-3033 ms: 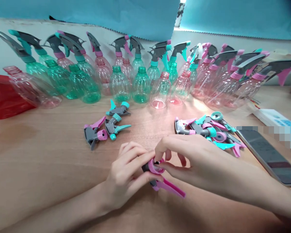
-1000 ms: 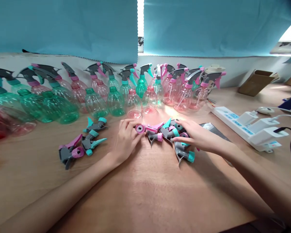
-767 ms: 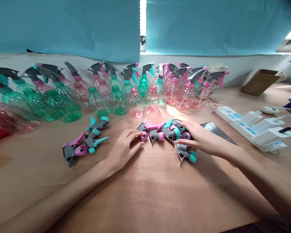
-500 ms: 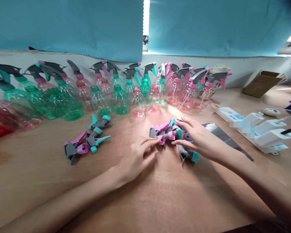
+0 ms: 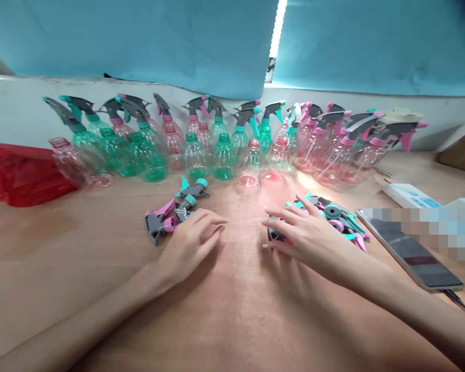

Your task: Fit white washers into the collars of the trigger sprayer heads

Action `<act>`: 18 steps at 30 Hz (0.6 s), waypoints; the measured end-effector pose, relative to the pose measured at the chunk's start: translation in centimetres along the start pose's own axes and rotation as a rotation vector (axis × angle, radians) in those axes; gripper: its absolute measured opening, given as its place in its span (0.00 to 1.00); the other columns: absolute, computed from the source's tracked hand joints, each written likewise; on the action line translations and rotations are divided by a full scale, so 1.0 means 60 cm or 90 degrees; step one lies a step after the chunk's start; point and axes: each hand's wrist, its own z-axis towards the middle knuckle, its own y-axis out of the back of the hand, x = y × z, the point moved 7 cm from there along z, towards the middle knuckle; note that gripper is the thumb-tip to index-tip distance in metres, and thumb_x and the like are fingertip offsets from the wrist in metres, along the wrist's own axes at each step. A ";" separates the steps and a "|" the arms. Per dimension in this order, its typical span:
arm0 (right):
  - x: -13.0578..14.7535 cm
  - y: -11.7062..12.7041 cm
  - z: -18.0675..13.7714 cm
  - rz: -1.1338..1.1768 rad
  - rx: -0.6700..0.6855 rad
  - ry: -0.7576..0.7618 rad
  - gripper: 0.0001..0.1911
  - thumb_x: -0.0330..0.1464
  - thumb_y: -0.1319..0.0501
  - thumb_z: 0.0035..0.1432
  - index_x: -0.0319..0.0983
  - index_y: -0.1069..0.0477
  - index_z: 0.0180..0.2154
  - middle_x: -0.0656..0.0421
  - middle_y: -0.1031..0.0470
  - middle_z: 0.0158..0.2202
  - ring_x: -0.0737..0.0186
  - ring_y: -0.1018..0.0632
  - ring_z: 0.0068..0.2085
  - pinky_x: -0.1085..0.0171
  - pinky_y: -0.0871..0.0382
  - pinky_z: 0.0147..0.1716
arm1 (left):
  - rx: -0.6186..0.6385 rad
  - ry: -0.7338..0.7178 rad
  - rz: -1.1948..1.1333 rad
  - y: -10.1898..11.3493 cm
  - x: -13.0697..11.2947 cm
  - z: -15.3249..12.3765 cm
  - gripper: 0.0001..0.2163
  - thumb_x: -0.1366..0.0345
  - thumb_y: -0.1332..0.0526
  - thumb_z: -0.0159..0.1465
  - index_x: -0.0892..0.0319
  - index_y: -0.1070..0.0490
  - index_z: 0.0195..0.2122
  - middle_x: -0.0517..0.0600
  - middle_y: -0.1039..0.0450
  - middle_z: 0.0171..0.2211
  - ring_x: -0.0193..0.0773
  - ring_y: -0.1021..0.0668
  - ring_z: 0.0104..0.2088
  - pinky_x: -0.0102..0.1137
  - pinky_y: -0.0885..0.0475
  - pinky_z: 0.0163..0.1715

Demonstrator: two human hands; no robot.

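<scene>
Spray heads [image 5: 169, 221], three, beside left hand [image 5: 189, 242]; right hand [image 5: 304, 236] on another pile [image 5: 343, 219].

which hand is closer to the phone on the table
Right. The right hand lies just left of the phone, over the spray-head pile; the left hand lies farther left, beyond the right one.

Spray bottles [image 5: 225, 155] are ranged along the back of the table [image 5: 232, 310], with a few trigger heads [image 5: 186, 202] laid before them at left and a larger pile [image 5: 335, 214] at right (a phone [image 5: 411, 250] just beside it).
</scene>
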 end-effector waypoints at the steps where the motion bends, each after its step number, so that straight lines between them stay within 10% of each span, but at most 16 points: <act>1: 0.006 -0.010 0.002 -0.005 0.011 0.014 0.10 0.37 0.44 0.63 0.42 0.27 0.43 0.56 0.25 0.48 0.53 0.27 0.49 0.43 0.48 0.57 | -0.011 0.015 0.051 0.013 0.017 -0.007 0.07 0.69 0.44 0.66 0.58 0.30 0.43 0.50 0.27 0.41 0.39 0.25 0.42 0.33 0.31 0.42; 8: 0.011 -0.043 -0.039 -0.035 0.027 0.015 0.09 0.29 0.41 0.59 0.45 0.27 0.28 0.64 0.22 0.35 0.55 0.26 0.43 0.41 0.54 0.58 | -0.019 0.069 0.290 0.073 0.091 -0.045 0.10 0.60 0.43 0.65 0.56 0.28 0.43 0.54 0.27 0.46 0.50 0.27 0.47 0.46 0.39 0.48; 18: 0.026 0.004 -0.043 0.020 -0.027 -0.009 0.13 0.30 0.48 0.64 0.42 0.29 0.29 0.63 0.25 0.29 0.61 0.26 0.36 0.44 0.51 0.57 | 0.065 0.065 0.334 0.033 0.076 -0.027 0.21 0.50 0.41 0.61 0.57 0.31 0.50 0.56 0.28 0.50 0.57 0.32 0.55 0.57 0.60 0.60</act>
